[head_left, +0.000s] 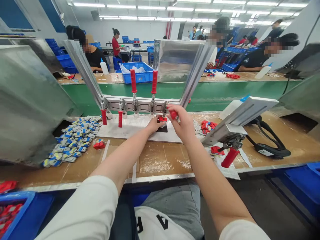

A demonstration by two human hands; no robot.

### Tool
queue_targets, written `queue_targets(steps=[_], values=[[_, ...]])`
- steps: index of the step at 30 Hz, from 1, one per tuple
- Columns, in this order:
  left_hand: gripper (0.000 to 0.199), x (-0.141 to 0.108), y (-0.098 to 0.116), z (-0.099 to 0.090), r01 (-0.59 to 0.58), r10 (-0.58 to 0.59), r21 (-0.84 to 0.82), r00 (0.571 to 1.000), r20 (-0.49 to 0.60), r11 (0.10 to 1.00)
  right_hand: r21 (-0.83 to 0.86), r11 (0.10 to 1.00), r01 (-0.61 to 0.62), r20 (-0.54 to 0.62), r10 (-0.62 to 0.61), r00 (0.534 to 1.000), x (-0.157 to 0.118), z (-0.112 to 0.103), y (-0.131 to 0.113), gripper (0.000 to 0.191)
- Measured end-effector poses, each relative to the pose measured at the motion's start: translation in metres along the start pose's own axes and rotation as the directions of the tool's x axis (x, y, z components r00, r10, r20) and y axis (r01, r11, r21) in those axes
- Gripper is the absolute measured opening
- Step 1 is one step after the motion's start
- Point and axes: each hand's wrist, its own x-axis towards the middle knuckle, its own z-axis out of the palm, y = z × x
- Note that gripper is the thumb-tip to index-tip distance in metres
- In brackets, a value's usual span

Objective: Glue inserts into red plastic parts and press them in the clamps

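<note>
My left hand (153,126) reaches to the white base plate (132,131), its fingers closed at a small red plastic part (162,119). That part sits by a black pad (163,129), below the rightmost toggle clamp on the metal rail. My right hand (184,124) is wrapped round that clamp's red handle (173,114); much of the handle is hidden by the fingers. To the left, two toggle clamps have upright red handles (133,81), and two more have red handles (120,119) hanging down.
A heap of small blue, white and yellow pieces (72,138) lies at left, near a loose red part (99,144). Red parts (208,126), a slanted metal bar with a clamp (240,120) and a black strap (271,143) are at right. A blue bin (27,206) stands lower left.
</note>
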Motion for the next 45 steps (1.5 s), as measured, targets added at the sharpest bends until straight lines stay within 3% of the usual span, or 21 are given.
queue_targets(steps=[3, 8, 12, 16, 19, 22, 24, 30, 33, 38, 45], values=[[0.05, 0.001, -0.001, -0.001, -0.001, 0.002, -0.022, 1.0, 0.03, 1.0, -0.023, 0.998, 0.058, 0.047, -0.057, 0.997, -0.029, 0.005, 0.008, 0.019], [0.048, 0.0, -0.002, 0.0, 0.017, -0.016, -0.031, 0.998, 0.054, 0.999, -0.066, 0.993, -0.1, 0.081, 0.105, 0.991, -0.047, 0.012, 0.017, 0.018], [0.048, -0.002, 0.0, -0.001, 0.037, -0.037, -0.004, 0.998, 0.059, 0.999, -0.021, 0.994, -0.111, 0.107, 0.112, 0.988, -0.06, 0.017, 0.022, 0.023], [0.049, -0.004, 0.001, -0.003, 0.043, -0.045, 0.025, 0.997, 0.068, 0.999, 0.025, 0.995, -0.092, 0.098, 0.089, 0.991, -0.068, 0.021, 0.021, 0.031], [0.051, -0.003, -0.001, -0.003, 0.051, -0.053, 0.041, 0.996, 0.07, 0.998, 0.114, 0.98, -0.166, 0.0, 0.167, 0.986, -0.061, 0.024, 0.013, 0.019], [0.054, -0.001, -0.004, -0.002, 0.053, -0.056, 0.047, 0.996, 0.067, 0.997, 0.304, 0.88, -0.366, -0.13, 0.419, 0.899, -0.044, 0.03, 0.004, 0.025], [0.053, 0.0, -0.005, -0.002, 0.052, -0.055, 0.048, 0.996, 0.066, 0.997, 0.401, 0.793, -0.459, -0.127, 0.544, 0.83, -0.035, 0.032, 0.002, 0.037], [0.049, 0.001, -0.006, -0.003, 0.034, -0.039, 0.049, 0.994, 0.101, 0.998, 0.521, 0.649, -0.555, -0.099, 0.691, 0.716, -0.033, 0.036, 0.014, 0.053], [0.053, 0.001, -0.007, -0.003, 0.036, -0.043, 0.069, 0.995, 0.094, 0.997, 0.553, 0.609, -0.569, -0.077, 0.717, 0.693, -0.036, 0.036, 0.019, 0.054], [0.051, 0.0, -0.005, -0.003, 0.046, -0.054, 0.096, 0.995, 0.079, 0.994, 0.584, 0.498, -0.641, 0.08, 0.751, 0.655, -0.026, 0.029, 0.011, 0.05], [0.053, -0.002, -0.002, -0.005, 0.036, -0.045, 0.093, 0.995, 0.092, 0.995, 0.57, 0.45, -0.687, 0.158, 0.761, 0.629, -0.026, 0.034, 0.008, 0.041]])
